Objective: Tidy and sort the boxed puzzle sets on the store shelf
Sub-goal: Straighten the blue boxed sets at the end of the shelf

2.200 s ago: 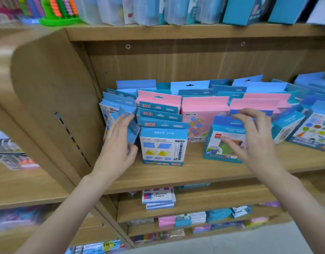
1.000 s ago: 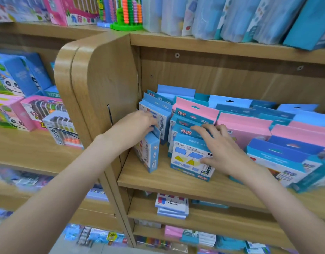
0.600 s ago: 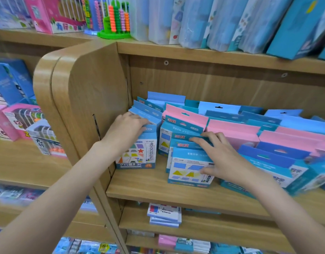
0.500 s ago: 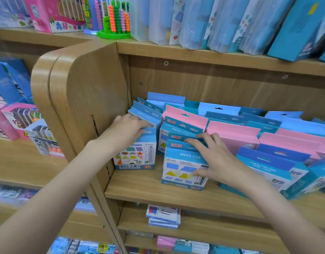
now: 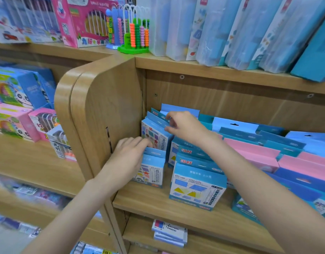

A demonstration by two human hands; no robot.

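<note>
Two hands are working the far-left column of boxed sets on the middle shelf [image 5: 154, 202], right up against the wooden side panel [image 5: 106, 110]. Left hand [image 5: 127, 156] is resting on the front shapes box [image 5: 151, 173], fingers laid over its top flap and reaching toward the box behind; can't tell if the thumb is gripping, looks more like steadying than clamping. Right hand [image 5: 183, 125] is reaching further back, fingers curled and pinching the hang-tabs of the rear blue boxes [image 5: 158, 123] w/ the tall shapes box [image 5: 155, 136] just below it. Hands are apart, one in front, one behind, same column.

Step in hand, as I'm reading it: squaring up the left column, grouping like w/ like, front to back. Triangle-pattern box [image 5: 196, 187] is standing upright just beside, right of the front shapes box, not being touched. Pink boxes [image 5: 249, 153] and more blue ones are leaning in rows to the right, messier.

Next move prob. calls for pulling the rear boxes upright and sliding the front one back flush, keeping faces fwd. Tabs are thin card, so they may bend under a hard pinch.
</note>
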